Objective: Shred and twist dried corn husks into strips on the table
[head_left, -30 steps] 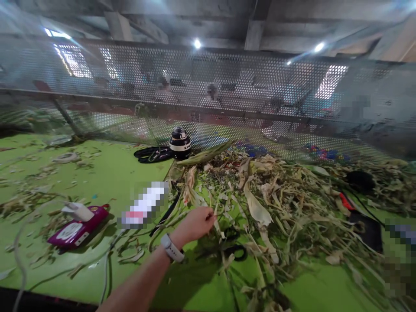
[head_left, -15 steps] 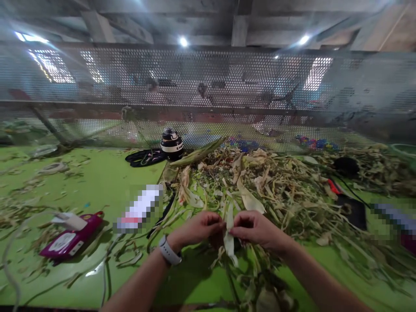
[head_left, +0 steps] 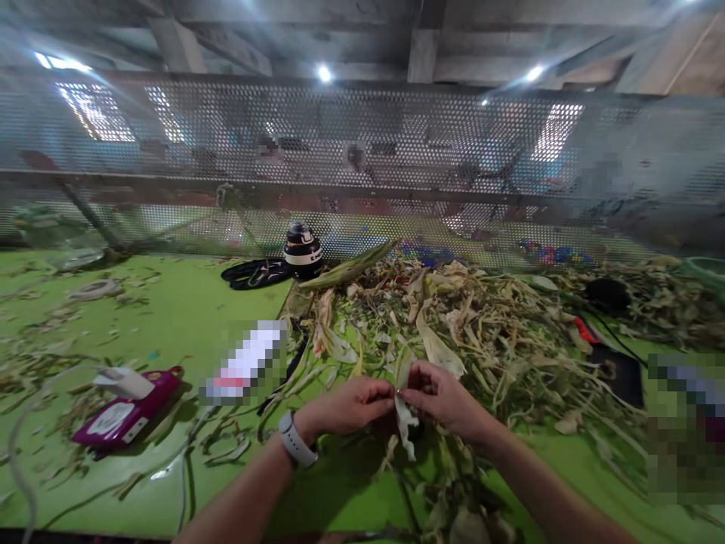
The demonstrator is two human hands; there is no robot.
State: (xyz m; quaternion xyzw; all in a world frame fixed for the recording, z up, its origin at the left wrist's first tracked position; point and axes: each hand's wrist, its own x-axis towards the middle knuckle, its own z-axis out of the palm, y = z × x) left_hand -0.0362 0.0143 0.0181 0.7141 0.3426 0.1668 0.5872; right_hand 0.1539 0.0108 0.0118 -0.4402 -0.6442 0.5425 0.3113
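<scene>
Both of my hands meet just above the near edge of a big heap of dried husks and leaf strips [head_left: 487, 332] on the green table [head_left: 186, 302]. My left hand [head_left: 348, 406], with a white watch on its wrist, pinches the top of a pale husk strip [head_left: 404, 418]. My right hand [head_left: 439, 397] pinches the same strip from the other side. The strip hangs down between the two hands, its lower end curled and loose above the table.
A magenta pouch [head_left: 128, 418] with a white card on it lies at the left. A pixelated patch [head_left: 243, 364] sits beside it. A black and white round device [head_left: 302, 250] with a black strap stands at the back. A perforated metal screen [head_left: 362, 166] walls off the far edge. Dark objects and cables lie at the right.
One second ago only my left hand reached into the heap. My right hand has since come in, and both now pinch one husk strip, raised slightly from half a second ago.
</scene>
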